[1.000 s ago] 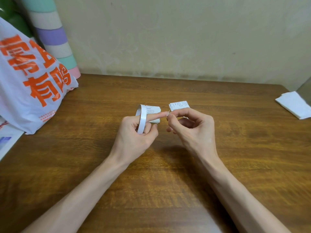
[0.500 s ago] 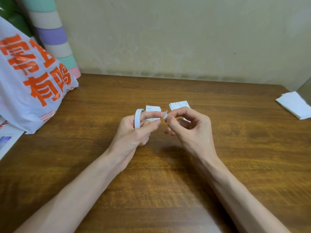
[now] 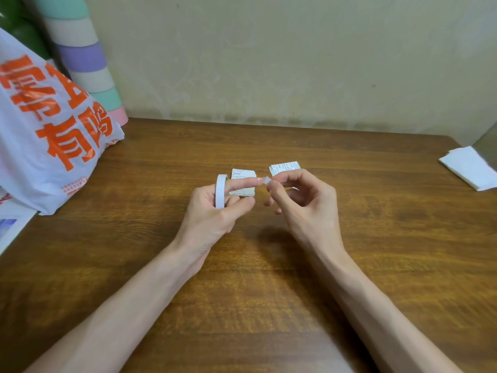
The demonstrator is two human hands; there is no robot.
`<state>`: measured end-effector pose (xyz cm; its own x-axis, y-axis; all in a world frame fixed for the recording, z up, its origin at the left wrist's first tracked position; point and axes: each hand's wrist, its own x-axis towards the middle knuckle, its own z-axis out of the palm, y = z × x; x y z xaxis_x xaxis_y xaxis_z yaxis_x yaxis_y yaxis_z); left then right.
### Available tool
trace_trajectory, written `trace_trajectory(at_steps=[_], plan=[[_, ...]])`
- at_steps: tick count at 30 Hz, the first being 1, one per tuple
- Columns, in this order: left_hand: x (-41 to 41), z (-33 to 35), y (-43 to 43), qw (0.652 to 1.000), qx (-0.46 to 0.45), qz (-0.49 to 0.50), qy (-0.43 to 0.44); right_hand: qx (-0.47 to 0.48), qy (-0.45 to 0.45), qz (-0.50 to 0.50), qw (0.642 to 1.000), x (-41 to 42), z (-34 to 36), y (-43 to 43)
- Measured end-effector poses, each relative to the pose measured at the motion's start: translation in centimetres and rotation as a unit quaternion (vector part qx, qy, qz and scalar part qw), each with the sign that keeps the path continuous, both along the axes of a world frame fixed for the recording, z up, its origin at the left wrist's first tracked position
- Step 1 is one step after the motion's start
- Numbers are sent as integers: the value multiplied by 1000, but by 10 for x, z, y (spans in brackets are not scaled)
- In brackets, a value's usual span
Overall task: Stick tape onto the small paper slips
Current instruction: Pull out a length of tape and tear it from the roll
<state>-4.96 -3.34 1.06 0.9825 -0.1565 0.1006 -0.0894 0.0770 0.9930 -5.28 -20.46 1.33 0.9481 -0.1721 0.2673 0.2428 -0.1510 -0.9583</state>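
Roll [image 3: 221,191] turned, tape end [image 3: 266,181] between hands [image 3: 212,211] [image 3: 306,208]

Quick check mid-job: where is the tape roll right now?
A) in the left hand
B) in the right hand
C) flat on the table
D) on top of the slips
A: the left hand grips the roll, and the right hand pinches the tape end.
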Motion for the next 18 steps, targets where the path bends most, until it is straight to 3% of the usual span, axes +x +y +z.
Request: trace_trajectory(at_steps=[7,14,18], plan=[[5,1,3,1000,-1,9,15,-23,6,-27,999,8,-8,-9],[5,1,3,1000,-5,9,15,-231,-6,-120,966,21,-10,-38],[5,1,3,1000,-7,12,16,-325,49,-146,933,25,-9,-54]])
